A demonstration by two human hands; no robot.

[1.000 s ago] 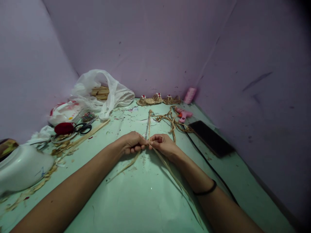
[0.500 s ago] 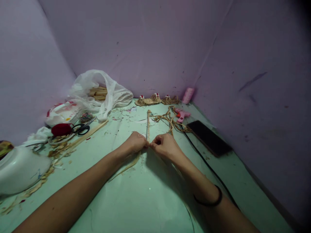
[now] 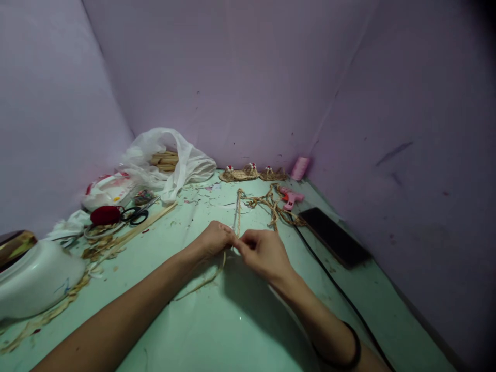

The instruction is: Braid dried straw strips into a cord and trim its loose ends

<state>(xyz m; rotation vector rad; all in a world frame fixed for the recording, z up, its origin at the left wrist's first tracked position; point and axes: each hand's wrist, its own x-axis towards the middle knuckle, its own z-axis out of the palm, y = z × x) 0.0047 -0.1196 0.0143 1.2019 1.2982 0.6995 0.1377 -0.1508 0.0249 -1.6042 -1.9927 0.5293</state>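
On a pale green tabletop (image 3: 186, 320), a thin tan braid of dried plant fibre (image 3: 239, 214) runs from near the middle toward the far edge, its near end at the person's fingers. The left hand (image 3: 215, 238) pinches that end between thumb and curled fingers. The right hand (image 3: 265, 254), above a black wristband (image 3: 355, 347), has thumb and forefinger pressed together on the same end, the fingertips of both hands meeting there (which strand each one grips is too small to tell). A loose, narrow tan strip (image 3: 209, 279) hangs below the left hand and curves toward the near left.

Just right of the braid's far end lies a tangle of braided tan cord (image 3: 273, 204), beside a pink glue gun (image 3: 293, 198). A black slab-shaped phone (image 3: 334, 237) rests near the right edge, and a black cable (image 3: 337, 283) passes between it and the right arm. Small woven straw slippers with red and white beads (image 3: 240, 176) line the far edge; a pink cylindrical spool (image 3: 300, 169) stands by the far right corner. Toward the far left corner sits a white plastic bag (image 3: 185, 168) holding tan stalks (image 3: 166, 161), with black-handled scissors (image 3: 138, 217) nearer the left edge.
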